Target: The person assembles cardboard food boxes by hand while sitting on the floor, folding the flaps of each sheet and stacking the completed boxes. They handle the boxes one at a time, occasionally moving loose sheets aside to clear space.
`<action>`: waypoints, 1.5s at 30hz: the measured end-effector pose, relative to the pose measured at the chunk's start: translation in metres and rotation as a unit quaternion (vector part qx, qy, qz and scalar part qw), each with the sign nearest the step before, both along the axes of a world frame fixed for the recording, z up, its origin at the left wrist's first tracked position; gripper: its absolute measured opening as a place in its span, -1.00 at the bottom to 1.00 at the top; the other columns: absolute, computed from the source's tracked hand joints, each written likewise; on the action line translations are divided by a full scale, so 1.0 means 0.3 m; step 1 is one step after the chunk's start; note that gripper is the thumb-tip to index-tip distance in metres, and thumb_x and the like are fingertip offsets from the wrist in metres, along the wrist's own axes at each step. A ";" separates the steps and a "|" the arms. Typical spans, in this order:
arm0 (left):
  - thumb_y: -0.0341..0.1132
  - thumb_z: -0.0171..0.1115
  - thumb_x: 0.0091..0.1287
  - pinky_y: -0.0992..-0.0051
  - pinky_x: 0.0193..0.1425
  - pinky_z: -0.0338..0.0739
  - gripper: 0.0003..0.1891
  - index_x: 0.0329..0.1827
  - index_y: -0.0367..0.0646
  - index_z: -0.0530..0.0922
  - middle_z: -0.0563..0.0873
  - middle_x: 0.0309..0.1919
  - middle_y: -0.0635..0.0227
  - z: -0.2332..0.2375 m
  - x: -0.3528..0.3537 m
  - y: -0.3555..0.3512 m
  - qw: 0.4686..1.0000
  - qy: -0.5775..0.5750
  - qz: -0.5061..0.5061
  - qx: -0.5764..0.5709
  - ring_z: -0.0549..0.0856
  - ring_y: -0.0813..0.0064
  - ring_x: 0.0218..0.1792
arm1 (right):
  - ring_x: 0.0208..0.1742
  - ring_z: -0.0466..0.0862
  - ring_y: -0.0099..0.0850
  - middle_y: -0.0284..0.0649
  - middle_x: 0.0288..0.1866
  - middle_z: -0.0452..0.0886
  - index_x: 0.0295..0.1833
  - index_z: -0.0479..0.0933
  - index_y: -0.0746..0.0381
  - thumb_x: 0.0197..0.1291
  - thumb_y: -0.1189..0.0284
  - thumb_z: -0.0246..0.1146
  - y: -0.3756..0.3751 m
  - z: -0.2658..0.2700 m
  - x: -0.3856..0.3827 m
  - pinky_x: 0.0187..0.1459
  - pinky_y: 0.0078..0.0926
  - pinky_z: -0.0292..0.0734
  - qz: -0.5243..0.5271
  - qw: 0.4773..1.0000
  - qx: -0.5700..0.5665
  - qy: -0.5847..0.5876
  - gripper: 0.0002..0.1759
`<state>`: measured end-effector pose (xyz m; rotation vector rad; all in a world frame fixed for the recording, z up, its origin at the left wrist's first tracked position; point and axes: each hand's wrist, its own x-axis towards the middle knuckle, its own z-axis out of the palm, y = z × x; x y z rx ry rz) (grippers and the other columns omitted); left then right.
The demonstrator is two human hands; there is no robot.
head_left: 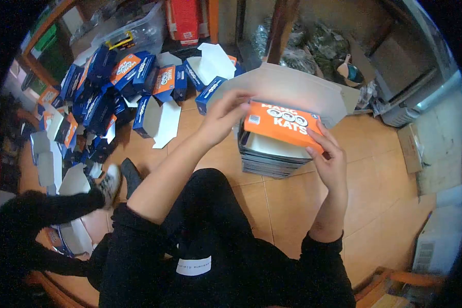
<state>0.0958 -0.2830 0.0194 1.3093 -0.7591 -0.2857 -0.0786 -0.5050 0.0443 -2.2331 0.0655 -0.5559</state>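
An orange carton (pixel 280 123) printed "MANG KATS" is held between my two hands, over a tall stack of flat cartons (pixel 274 165) on the floor. My left hand (pixel 227 117) grips its left end, fingers bent at the upper corner. My right hand (pixel 327 156) pinches the right end, with the thumb at the lower edge and the fingers along the side. Behind the held carton, a wide pale cardboard sheet (pixel 292 84) stands up with its plain side toward me.
A large heap of folded blue and orange boxes (pixel 100 105) covers the floor at the left, some with open flaps. Another person's shoe (pixel 109 186) is beside it. A clear plastic bin (pixel 138 33) stands behind; bagged goods (pixel 326 49) lie at back right.
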 end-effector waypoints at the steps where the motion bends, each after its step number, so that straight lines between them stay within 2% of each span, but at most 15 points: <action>1: -0.40 0.15 0.24 0.34 0.16 0.43 -0.72 0.02 -0.17 0.53 0.62 0.02 0.26 -0.052 0.008 0.026 0.998 -0.041 0.043 0.037 0.59 0.34 0.05 | 0.33 0.40 -0.10 0.03 0.34 0.35 0.11 0.55 0.17 0.03 0.53 0.31 -0.002 0.017 0.012 0.27 -0.30 0.32 -0.002 0.999 -0.048 0.000 -0.55; 3: -0.46 0.14 0.21 0.33 0.11 0.46 -0.78 -0.07 -0.17 0.56 0.65 -0.04 0.31 -0.168 0.025 0.070 0.979 -0.116 0.126 0.112 0.63 0.29 -0.03 | 0.28 0.44 -0.07 0.01 0.30 0.40 0.10 0.54 0.17 -0.02 0.52 0.32 -0.001 0.068 0.047 0.25 -0.28 0.36 -0.006 0.990 -0.144 0.003 -0.53; 4: -0.39 0.19 0.18 0.27 0.11 0.41 -0.83 -0.16 -0.10 0.59 0.67 -0.12 0.30 -0.149 -0.004 0.079 0.964 -0.169 0.116 0.169 0.58 0.20 -0.01 | 0.25 0.46 -0.08 -0.01 0.27 0.43 0.11 0.53 0.16 -0.05 0.51 0.32 0.033 0.126 0.071 0.23 -0.27 0.38 0.008 0.977 -0.213 -0.017 -0.51; 6: -0.32 0.23 0.16 0.22 0.11 0.34 -0.82 -0.16 -0.05 0.58 0.66 -0.12 0.32 -0.139 -0.052 0.066 0.944 -0.207 0.171 0.194 0.54 0.16 0.02 | 0.18 0.50 -0.09 -0.04 0.19 0.49 0.12 0.50 0.14 -0.11 0.50 0.32 0.139 0.232 0.138 0.18 -0.25 0.42 0.040 0.935 -0.348 -0.058 -0.46; 9: -0.24 0.28 0.09 0.18 0.11 0.22 -0.79 -0.20 0.04 0.56 0.64 -0.14 0.37 -0.104 -0.091 0.054 0.919 -0.251 0.235 0.195 0.47 0.20 0.04 | 0.02 0.58 -0.15 -0.12 -0.05 0.58 0.11 0.47 0.10 -0.10 0.52 0.24 0.274 0.257 0.255 0.03 -0.23 0.51 0.127 0.912 -0.381 -0.088 -0.47; 12: -0.25 0.27 0.05 0.19 0.04 0.19 -0.83 -0.28 0.07 0.54 0.62 -0.17 0.43 -0.088 -0.089 0.066 0.900 -0.299 0.236 0.211 0.48 0.25 0.00 | -0.14 0.62 -0.20 -0.23 -0.14 0.58 -0.02 0.58 0.08 -0.09 0.57 0.19 0.327 0.247 0.363 -0.17 -0.31 0.55 0.109 0.860 -0.498 0.006 -0.58; 15: -0.28 0.25 0.04 0.16 0.01 0.19 -0.86 -0.31 0.08 0.58 0.62 -0.15 0.47 -0.081 -0.092 0.091 0.879 -0.293 0.226 0.301 0.48 0.29 0.00 | -0.24 0.63 -0.21 -0.22 -0.28 0.57 -0.22 0.65 0.13 -0.08 0.63 0.16 0.314 0.273 0.447 -0.21 -0.30 0.54 0.155 0.827 -0.541 0.004 -0.71; 18: -0.31 0.25 0.00 0.13 0.00 0.18 -0.84 -0.31 0.09 0.64 0.62 -0.14 0.47 -0.024 -0.091 0.081 0.858 -0.271 0.221 0.376 0.48 0.29 -0.03 | -0.25 0.62 -0.19 -0.19 -0.32 0.58 -0.38 0.66 0.19 -0.10 0.66 0.18 0.254 0.302 0.532 -0.22 -0.32 0.53 0.210 0.850 -0.482 0.025 -0.79; 21: -0.19 0.27 -0.02 0.08 0.04 0.19 -0.65 -0.09 0.18 0.63 0.61 -0.08 0.49 -0.028 -0.076 0.052 0.836 -0.280 0.250 0.400 0.46 0.26 0.01 | -0.22 0.61 -0.13 -0.14 -0.35 0.56 -0.39 0.66 0.13 -0.09 0.61 0.19 0.216 0.337 0.602 -0.18 -0.27 0.53 0.248 0.855 -0.451 0.073 -0.81; 24: -0.14 0.32 -0.04 0.07 0.05 0.19 -0.62 -0.08 0.18 0.66 0.61 -0.08 0.49 -0.010 -0.047 0.048 0.826 -0.302 0.249 0.405 0.45 0.25 0.02 | -0.24 0.60 -0.13 -0.14 -0.34 0.59 -0.39 0.66 0.17 -0.11 0.65 0.21 0.193 0.359 0.644 -0.19 -0.27 0.52 0.258 0.866 -0.414 0.107 -0.81; 27: -0.18 0.37 -0.05 0.12 0.00 0.18 -0.68 -0.16 0.10 0.70 0.61 -0.16 0.42 0.019 -0.028 0.049 0.828 -0.319 0.236 0.396 0.45 0.28 0.00 | -0.24 0.60 -0.13 -0.15 -0.34 0.60 -0.40 0.65 0.18 -0.11 0.65 0.22 0.182 0.365 0.658 -0.18 -0.27 0.52 0.267 0.870 -0.400 0.112 -0.83; 33: -0.12 0.36 0.00 0.07 0.09 0.16 -0.71 -0.19 0.07 0.70 0.60 -0.10 0.36 0.029 -0.026 0.011 0.814 -0.321 0.221 0.430 0.42 0.24 0.10 | -0.24 0.62 -0.12 -0.15 -0.35 0.62 -0.43 0.62 0.21 -0.16 0.65 0.22 0.207 0.358 0.615 -0.18 -0.26 0.52 0.287 0.845 -0.445 0.074 -0.85; 39: -0.02 0.31 0.04 0.05 0.07 0.16 -0.70 -0.24 0.04 0.71 0.62 -0.04 0.34 -0.027 -0.001 0.008 0.883 -0.272 0.178 0.339 0.43 0.23 0.10 | -0.25 0.64 -0.14 -0.14 -0.37 0.64 -0.43 0.63 0.23 -0.18 0.69 0.22 0.172 0.361 0.622 -0.19 -0.29 0.54 0.275 0.855 -0.433 0.078 -0.82; 42: 0.04 0.29 0.03 0.06 0.01 0.18 -0.68 -0.29 0.04 0.71 0.66 -0.10 0.38 0.021 -0.026 0.043 0.834 -0.359 0.160 0.387 0.46 0.22 0.06 | -0.27 0.66 -0.19 -0.16 -0.41 0.65 -0.43 0.63 0.26 -0.19 0.71 0.25 0.189 0.360 0.612 -0.23 -0.37 0.56 0.255 0.849 -0.457 0.076 -0.84; 45: 0.08 0.29 0.02 0.09 -0.03 0.19 -0.66 -0.35 0.04 0.71 0.70 -0.22 0.44 -0.027 -0.044 0.040 0.844 -0.367 0.220 0.325 0.51 0.26 0.00 | -0.28 0.66 -0.18 -0.16 -0.40 0.64 -0.42 0.63 0.25 -0.19 0.70 0.24 0.206 0.348 0.589 -0.25 -0.35 0.56 0.242 0.845 -0.471 0.074 -0.82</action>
